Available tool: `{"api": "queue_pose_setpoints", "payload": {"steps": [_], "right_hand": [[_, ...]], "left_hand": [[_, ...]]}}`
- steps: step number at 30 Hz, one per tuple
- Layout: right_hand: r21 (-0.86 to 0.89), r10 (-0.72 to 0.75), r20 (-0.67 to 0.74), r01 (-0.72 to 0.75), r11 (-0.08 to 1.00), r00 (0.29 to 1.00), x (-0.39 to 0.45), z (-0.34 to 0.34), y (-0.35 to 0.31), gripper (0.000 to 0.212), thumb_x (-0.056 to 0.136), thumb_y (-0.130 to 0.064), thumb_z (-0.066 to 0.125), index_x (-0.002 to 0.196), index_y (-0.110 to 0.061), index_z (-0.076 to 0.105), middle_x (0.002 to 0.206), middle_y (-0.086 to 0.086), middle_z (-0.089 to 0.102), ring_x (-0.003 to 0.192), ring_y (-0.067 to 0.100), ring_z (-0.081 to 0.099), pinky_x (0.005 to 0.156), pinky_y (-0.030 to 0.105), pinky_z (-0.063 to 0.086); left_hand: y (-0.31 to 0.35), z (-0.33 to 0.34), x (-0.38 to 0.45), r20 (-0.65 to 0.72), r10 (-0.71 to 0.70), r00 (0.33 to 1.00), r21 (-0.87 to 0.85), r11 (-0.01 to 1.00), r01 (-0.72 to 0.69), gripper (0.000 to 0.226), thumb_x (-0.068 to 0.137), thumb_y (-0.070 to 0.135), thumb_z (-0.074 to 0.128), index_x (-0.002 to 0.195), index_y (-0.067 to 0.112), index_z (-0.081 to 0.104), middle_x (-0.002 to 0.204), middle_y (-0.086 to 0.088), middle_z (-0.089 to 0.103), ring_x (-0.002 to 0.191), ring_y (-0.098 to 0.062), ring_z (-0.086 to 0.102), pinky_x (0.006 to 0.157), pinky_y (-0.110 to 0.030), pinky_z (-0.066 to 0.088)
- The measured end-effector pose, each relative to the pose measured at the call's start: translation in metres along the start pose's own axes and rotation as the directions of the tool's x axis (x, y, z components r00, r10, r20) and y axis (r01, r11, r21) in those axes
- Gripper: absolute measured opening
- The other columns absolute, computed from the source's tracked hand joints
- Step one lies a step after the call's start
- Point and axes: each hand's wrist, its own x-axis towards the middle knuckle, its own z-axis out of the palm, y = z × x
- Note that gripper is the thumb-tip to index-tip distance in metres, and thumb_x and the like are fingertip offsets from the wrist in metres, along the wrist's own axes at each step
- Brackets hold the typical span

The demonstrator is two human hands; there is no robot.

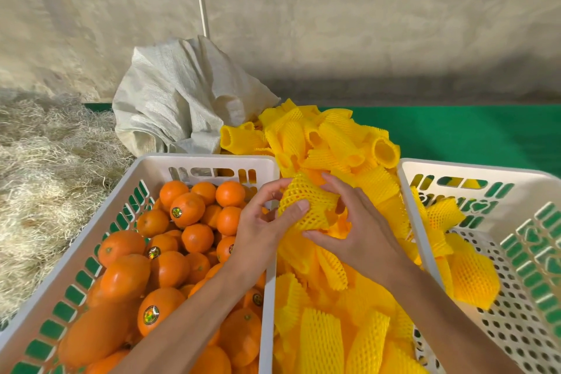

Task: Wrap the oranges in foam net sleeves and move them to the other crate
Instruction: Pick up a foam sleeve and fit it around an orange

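Gripping one sleeve (pixel 306 206) with left hand (pixel 261 228) and right hand (pixel 358 234) between crates, I judge progress early: left crate (pixel 209 161) full of oranges (pixel 170 267), right crate (pixel 455 168) holds few wrapped.

The oranges (pixel 185 209) have glossy, finely dimpled peel, and some carry shiny, iridescent stickers (pixel 151 314). Both crates, the left crate (pixel 209 162) and the right crate (pixel 473 167), are smooth, matt off-white plastic, perforated. The foam net sleeves (pixel 331 143) are soft, matt yellow foam mesh. The sack (pixel 176 94) looks like coarse woven plastic cloth. The straw (pixel 45 167) is dry and rough. The wall (pixel 364 24) seems rough plaster, though blurred. The green surface (pixel 473 130) is matt.
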Motion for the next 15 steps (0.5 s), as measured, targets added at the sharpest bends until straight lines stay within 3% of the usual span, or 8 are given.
{"api": "queue_pose_setpoints", "payload": {"steps": [4, 6, 8, 10, 12, 15], "right_hand": [[-0.218, -0.082, -0.08, 0.062, 0.974, 0.993, 0.001, 0.0, 0.004, 0.081, 0.079, -0.074, 0.065, 0.145, -0.029, 0.052, 0.138, -0.014, 0.057, 0.122, 0.012, 0.051, 0.102, 0.039, 0.046], [-0.337, -0.16, -0.131, 0.108, 0.935, 0.978, 0.002, -0.003, 0.006, 0.079, 0.079, -0.073, 0.066, 0.14, -0.023, 0.058, 0.133, -0.01, 0.062, 0.118, 0.017, 0.054, 0.1, 0.036, 0.041], [-0.325, -0.176, -0.135, 0.124, 0.938, 0.975, 0.002, -0.005, 0.007, 0.078, 0.078, -0.069, 0.069, 0.138, -0.021, 0.056, 0.133, -0.006, 0.06, 0.121, 0.017, 0.052, 0.101, 0.033, 0.04], [-0.173, -0.086, -0.06, 0.075, 0.982, 0.994, 0.0, -0.006, 0.004, 0.082, 0.077, -0.065, 0.074, 0.142, -0.024, 0.045, 0.138, -0.007, 0.049, 0.124, 0.014, 0.049, 0.098, 0.031, 0.046], [-0.086, -0.04, -0.005, 0.039, 0.996, 0.999, -0.001, -0.006, 0.002, 0.085, 0.076, -0.057, 0.08, 0.143, -0.026, 0.038, 0.14, -0.007, 0.042, 0.122, 0.011, 0.05, 0.088, 0.031, 0.054], [-0.252, -0.126, -0.087, 0.101, 0.963, 0.988, -0.001, -0.01, 0.002, 0.081, 0.076, -0.047, 0.082, 0.141, -0.016, 0.045, 0.14, 0.001, 0.048, 0.121, 0.019, 0.055, 0.083, 0.037, 0.058]], "left_hand": [[0.002, 0.002, -0.002, 0.036, -0.061, 0.997, 0.0, 0.998, 0.061, 0.034, 0.085, 0.031, 0.084, 0.116, 0.021, 0.072, 0.117, -0.014, 0.068, 0.1, -0.034, 0.068, 0.081, -0.044, 0.059], [0.003, 0.003, -0.001, 0.042, -0.102, 0.994, -0.01, 0.995, 0.103, 0.027, 0.08, 0.03, 0.085, 0.1, 0.02, 0.069, 0.107, -0.007, 0.068, 0.09, -0.026, 0.062, 0.071, -0.038, 0.05], [0.002, 0.005, 0.0, 0.062, -0.152, 0.986, -0.03, 0.988, 0.154, 0.026, 0.082, 0.023, 0.084, 0.092, 0.017, 0.061, 0.113, -0.005, 0.066, 0.097, -0.028, 0.06, 0.074, -0.042, 0.043], [0.002, 0.009, 0.0, 0.085, -0.174, 0.981, -0.072, 0.981, 0.181, 0.03, 0.083, 0.012, 0.082, 0.084, 0.017, 0.052, 0.122, -0.007, 0.065, 0.104, -0.029, 0.06, 0.077, -0.043, 0.043], [0.002, 0.013, -0.001, 0.085, -0.172, 0.981, -0.133, 0.974, 0.182, 0.035, 0.082, -0.001, 0.081, 0.086, 0.014, 0.049, 0.131, -0.018, 0.062, 0.111, -0.03, 0.061, 0.081, -0.04, 0.05], [0.004, 0.018, -0.004, 0.042, -0.083, 0.996, -0.083, 0.993, 0.086, 0.036, 0.081, -0.001, 0.076, 0.106, 0.001, 0.05, 0.139, -0.024, 0.058, 0.125, -0.039, 0.059, 0.097, -0.047, 0.053]]}}
